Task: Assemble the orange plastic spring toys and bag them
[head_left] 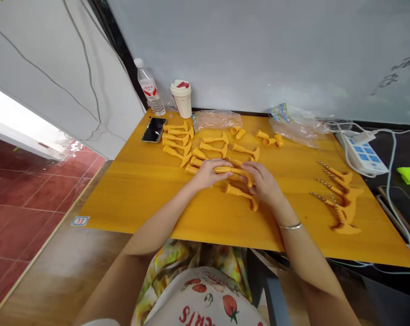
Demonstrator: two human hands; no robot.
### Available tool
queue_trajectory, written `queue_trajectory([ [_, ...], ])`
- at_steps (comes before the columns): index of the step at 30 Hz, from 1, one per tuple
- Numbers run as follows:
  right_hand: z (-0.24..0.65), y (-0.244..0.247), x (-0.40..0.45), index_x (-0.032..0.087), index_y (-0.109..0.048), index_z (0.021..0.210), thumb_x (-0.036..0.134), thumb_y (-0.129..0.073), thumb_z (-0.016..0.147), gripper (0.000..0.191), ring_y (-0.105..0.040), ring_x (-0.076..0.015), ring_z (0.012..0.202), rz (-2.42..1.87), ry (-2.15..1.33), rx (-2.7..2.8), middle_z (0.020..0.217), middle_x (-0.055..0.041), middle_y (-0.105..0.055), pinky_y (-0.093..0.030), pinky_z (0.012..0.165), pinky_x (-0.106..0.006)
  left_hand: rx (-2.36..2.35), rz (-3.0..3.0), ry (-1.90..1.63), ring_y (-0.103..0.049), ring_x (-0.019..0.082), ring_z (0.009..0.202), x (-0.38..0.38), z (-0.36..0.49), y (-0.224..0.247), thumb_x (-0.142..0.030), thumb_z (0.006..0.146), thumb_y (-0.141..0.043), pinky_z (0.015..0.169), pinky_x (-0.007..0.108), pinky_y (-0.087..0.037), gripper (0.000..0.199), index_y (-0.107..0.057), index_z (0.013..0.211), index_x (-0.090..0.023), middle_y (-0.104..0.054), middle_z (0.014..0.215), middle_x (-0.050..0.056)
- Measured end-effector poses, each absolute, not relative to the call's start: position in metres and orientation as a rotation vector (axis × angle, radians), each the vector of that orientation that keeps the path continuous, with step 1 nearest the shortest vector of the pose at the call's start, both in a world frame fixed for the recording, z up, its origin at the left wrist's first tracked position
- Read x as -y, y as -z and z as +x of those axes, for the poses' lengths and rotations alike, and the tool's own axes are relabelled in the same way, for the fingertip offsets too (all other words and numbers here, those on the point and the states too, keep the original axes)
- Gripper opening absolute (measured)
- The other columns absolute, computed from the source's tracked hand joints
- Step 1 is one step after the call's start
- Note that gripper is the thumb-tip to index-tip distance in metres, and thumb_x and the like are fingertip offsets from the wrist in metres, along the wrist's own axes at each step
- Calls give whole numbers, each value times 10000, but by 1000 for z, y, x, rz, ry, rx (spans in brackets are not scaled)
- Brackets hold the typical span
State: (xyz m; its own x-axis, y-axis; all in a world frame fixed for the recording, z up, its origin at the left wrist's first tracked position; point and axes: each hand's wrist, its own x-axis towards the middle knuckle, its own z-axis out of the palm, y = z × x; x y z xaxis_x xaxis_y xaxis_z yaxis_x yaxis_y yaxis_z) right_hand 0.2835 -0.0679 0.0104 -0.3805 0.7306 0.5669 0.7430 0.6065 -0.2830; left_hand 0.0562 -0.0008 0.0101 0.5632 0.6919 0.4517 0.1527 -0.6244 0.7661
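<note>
A yellow T-handled screw tool (237, 171) lies level between my two hands above the table. My left hand (209, 174) is closed round its ribbed sleeve end. At the other end, the fingers of my right hand (264, 182) are wrapped round the crosspiece. Just below, another yellow sleeved tool (238, 191) rests on the table near my right hand. Behind and left of my hands lie several more sleeved tools (177, 140). On the right, several tools with bare metal spiral bits (342, 203) are grouped together. Loose yellow sleeves (268, 141) lie toward the back.
The wooden table (130, 194) backs onto a pale wall. At its far left stand a water bottle (152, 90), a lidded cup (182, 99) and a phone (153, 130). Clear plastic bags (296, 127) lie along the back. A power strip (366, 154) with cables sits at right.
</note>
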Motion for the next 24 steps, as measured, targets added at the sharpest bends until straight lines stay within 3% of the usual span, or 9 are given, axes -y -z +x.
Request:
queue_trajectory([
  [3, 279, -10, 74, 229, -516, 1280, 437, -494, 976, 370, -702, -240, 803, -1329, -331, 1973, 966, -111, -726, -564, 745, -394, -664, 2153, -1000, -677, 172, 848, 0, 54, -11, -327, 878, -682, 825, 298, -526, 188, -733, 980, -178, -727, 927, 59],
  [6, 269, -11, 79, 235, -465, 1275, 587, -436, 967, 469, -507, -152, 417, -1343, -884, 1670, 592, 26, -628, -455, 483, -289, -647, 2287, -1040, -644, 161, 794, 2, 55, -8, -356, 900, -655, 763, 286, -517, 214, -739, 1015, -196, -691, 890, 56],
  [8, 265, -14, 81, 243, -446, 1286, 675, -341, 959, 552, -371, -122, 333, -1262, -1191, 1499, 508, 66, -563, -341, 387, -250, -621, 2341, -1067, -631, 155, 767, 3, 56, -6, -358, 907, -650, 738, 278, -511, 224, -738, 1034, -196, -676, 875, 56],
  [10, 267, -17, 81, 258, -411, 1355, 697, -229, 967, 614, -378, -128, 336, -1242, -1229, 1411, 551, 47, -594, -316, 368, -251, -602, 2324, -1103, -633, 151, 761, 4, 59, -5, -344, 901, -663, 735, 273, -511, 209, -736, 1020, -188, -686, 874, 56],
  [13, 277, -18, 78, 281, -402, 1420, 592, -228, 1007, 545, -540, -157, 481, -1333, -746, 1477, 738, -14, -672, -448, 486, -292, -609, 2226, -1162, -656, 151, 782, 4, 61, -6, -322, 889, -683, 759, 274, -518, 183, -732, 984, -173, -722, 892, 61],
  [15, 285, -18, 75, 276, -514, 1347, 518, -336, 1003, 457, -635, -183, 673, -1375, -393, 1685, 898, -61, -697, -510, 643, -323, -631, 2185, -1183, -666, 154, 787, 4, 62, -7, -330, 882, -691, 766, 279, -522, 192, -731, 976, -168, -732, 894, 63],
  [18, 289, -15, 70, 244, -648, 1163, 506, -443, 967, 386, -655, -228, 883, -1407, -171, 1975, 1006, -106, -693, -505, 775, -345, -668, 2199, -1173, -665, 158, 785, 4, 61, -6, -361, 888, -679, 764, 287, -526, 217, -731, 982, -172, -730, 889, 61],
  [21, 284, -12, 69, 225, -673, 886, 607, -455, 934, 442, -606, -210, 709, -1449, -230, 1943, 753, -67, -651, -466, 680, -328, -687, 2291, -1158, -652, 154, 777, 4, 59, -5, -395, 921, -630, 748, 279, -522, 247, -730, 1003, -185, -713, 879, 58],
  [24, 276, -14, 72, 226, -581, 640, 674, -398, 934, 566, -429, -142, 492, -1443, -592, 1743, 507, 15, -433, -350, 532, -288, -717, 2462, -1146, -630, 143, 741, 4, 57, -4, -427, 950, -581, 708, 255, -506, 282, -734, 1023, -203, -668, 828, 46],
])
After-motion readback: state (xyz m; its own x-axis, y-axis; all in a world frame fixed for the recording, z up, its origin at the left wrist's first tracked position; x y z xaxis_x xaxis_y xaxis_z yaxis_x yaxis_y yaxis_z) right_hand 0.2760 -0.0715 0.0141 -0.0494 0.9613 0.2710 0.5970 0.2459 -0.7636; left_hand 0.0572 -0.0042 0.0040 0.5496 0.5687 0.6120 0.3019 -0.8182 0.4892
